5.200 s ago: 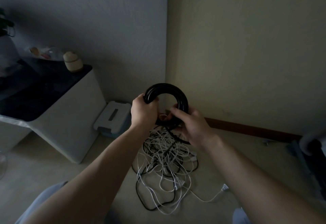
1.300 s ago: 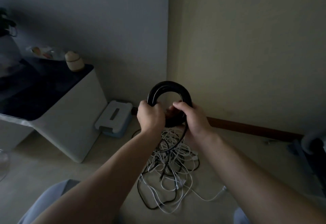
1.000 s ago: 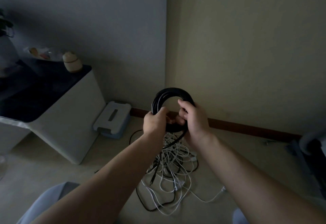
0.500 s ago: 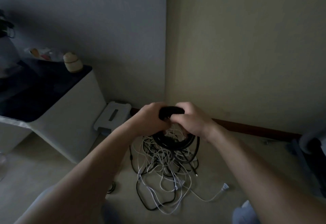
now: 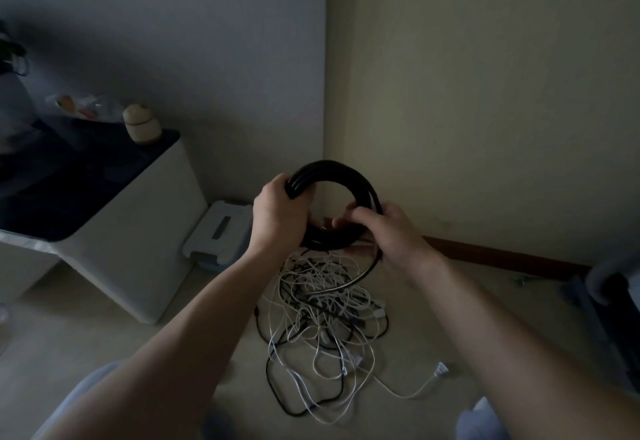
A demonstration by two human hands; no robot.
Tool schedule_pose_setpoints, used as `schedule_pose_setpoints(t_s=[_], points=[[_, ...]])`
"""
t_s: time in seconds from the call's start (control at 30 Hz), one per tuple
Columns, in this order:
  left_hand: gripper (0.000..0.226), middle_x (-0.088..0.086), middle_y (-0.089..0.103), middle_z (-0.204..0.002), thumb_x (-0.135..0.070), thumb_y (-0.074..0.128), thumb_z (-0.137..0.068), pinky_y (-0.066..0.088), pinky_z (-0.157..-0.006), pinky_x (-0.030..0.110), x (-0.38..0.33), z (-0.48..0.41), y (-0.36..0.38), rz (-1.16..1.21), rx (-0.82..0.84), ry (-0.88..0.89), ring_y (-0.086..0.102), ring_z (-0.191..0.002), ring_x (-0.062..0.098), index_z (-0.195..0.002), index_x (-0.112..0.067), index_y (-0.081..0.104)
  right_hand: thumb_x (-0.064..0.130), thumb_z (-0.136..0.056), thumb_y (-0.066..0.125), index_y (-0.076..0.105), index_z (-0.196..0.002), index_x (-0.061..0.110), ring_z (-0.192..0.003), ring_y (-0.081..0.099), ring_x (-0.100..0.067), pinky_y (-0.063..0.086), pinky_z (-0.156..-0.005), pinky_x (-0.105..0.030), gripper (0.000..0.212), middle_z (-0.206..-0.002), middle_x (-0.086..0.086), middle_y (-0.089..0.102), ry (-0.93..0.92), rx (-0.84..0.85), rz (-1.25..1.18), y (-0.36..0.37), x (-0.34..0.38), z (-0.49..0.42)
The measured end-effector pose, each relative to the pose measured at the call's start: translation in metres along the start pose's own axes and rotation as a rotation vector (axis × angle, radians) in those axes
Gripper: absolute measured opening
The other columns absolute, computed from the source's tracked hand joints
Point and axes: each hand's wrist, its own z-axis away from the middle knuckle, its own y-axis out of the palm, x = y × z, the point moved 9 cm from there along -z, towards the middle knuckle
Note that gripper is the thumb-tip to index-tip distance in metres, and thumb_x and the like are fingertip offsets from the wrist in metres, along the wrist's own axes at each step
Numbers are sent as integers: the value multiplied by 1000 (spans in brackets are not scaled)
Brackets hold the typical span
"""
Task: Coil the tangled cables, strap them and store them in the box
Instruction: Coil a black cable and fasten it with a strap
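Note:
I hold a thick black cable coil (image 5: 337, 173) upright in front of me, above the floor. My left hand (image 5: 278, 218) grips its left side, fingers curled round the loops. My right hand (image 5: 384, 232) grips the lower right side of the ring. A loose black tail (image 5: 353, 282) hangs from the coil down to the floor. Below lies a tangled pile of white and black cables (image 5: 322, 315), with a white plug (image 5: 440, 369) at its right. A white-lidded box (image 5: 218, 232) stands by the wall at left.
A white cabinet with a dark top (image 5: 114, 228) stands at left, carrying a small jar (image 5: 142, 124). Two walls meet in a corner behind the coil. A dark object (image 5: 613, 287) sits at the far right edge. My knees show at the bottom.
Half a second ago both hands held the coil low, tipped over the pile. Now the coil is raised and upright again, with the hands spread to its left and right sides.

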Motion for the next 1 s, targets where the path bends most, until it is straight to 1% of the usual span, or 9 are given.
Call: schedule_pose_setpoints(t_s=[0.13, 0.23, 0.33, 0.53, 0.63, 0.73, 0.8, 0.9, 1.0], points=[[26, -5, 60, -59, -34, 58, -94, 36, -42, 12, 11, 5, 1, 150, -68, -110, 54, -47, 0, -72, -19, 56, 32, -77, 73, 71, -83, 13, -79, 71, -21, 58, -68, -36, 20, -79, -1, 72, 35, -150, -132, 8, -11, 4], [26, 1, 65, -66, -37, 57, -95, 46, -54, 27, 22, 10, 6, 254, -77, -220, 63, -60, 14, -83, -15, 63, 39, -69, 74, 67, -94, 13, -83, 67, -22, 52, -68, -36, 37, -87, -3, 69, 71, -245, -154, 10, -17, 7], [26, 4, 66, -70, -38, 57, -95, 56, -65, 39, 24, 15, 12, 316, -82, -254, 70, -71, 26, -86, -15, 64, 40, -73, 74, 68, -84, 18, -77, 62, -17, 55, -71, -39, 26, -78, 4, 67, 165, -317, -97, 5, -26, 10], [24, 3, 70, -64, -35, 61, -95, 61, -77, 49, 36, 35, 33, 562, -86, -480, 73, -75, 30, -91, -12, 66, 44, -59, 77, 73, -100, 9, -87, 74, -27, 59, -78, -41, 54, -94, -14, 77, 285, -231, -279, 25, -33, 13], [29, 17, 75, -84, -35, 62, -96, 60, -78, 58, 39, 45, 48, 676, -52, -582, 74, -82, 37, -95, -6, 66, 46, -53, 72, 72, -100, 7, -82, 72, -31, 59, -79, -47, 61, -92, -15, 76, 287, -384, -250, 26, -41, 18], [33, 24, 73, -96, -35, 63, -96, 60, -80, 56, 45, 47, 53, 682, -30, -625, 73, -87, 39, -95, -2, 66, 44, -61, 72, 72, -97, 9, -84, 72, -33, 58, -79, -47, 50, -91, -13, 75, 258, -464, -183, 20, -38, 18], [35, 20, 74, -95, -38, 62, -95, 61, -81, 43, 48, 47, 57, 605, 28, -643, 72, -85, 33, -91, -4, 69, 36, -70, 74, 72, -97, 7, -83, 73, -32, 60, -77, -46, 40, -91, -14, 76, 226, -498, -198, 11, -33, 17], [33, 12, 74, -85, -42, 64, -91, 51, -63, 32, 51, 50, 63, 462, 147, -676, 65, -69, 23, -95, -11, 74, 29, -79, 77, 76, -82, 11, -73, 75, -25, 62, -67, -36, 19, -79, -8, 77, 156, -479, -209, 3, -24, 14], [27, 6, 67, -68, -36, 68, -87, 45, -49, 25, 49, 45, 60, 402, 199, -642, 59, -55, 18, -89, -9, 72, 38, -84, 75, 74, -62, 14, -69, 74, -21, 58, -64, -28, 33, -71, -3, 76, 104, -447, -164, 0, -20, 14]])
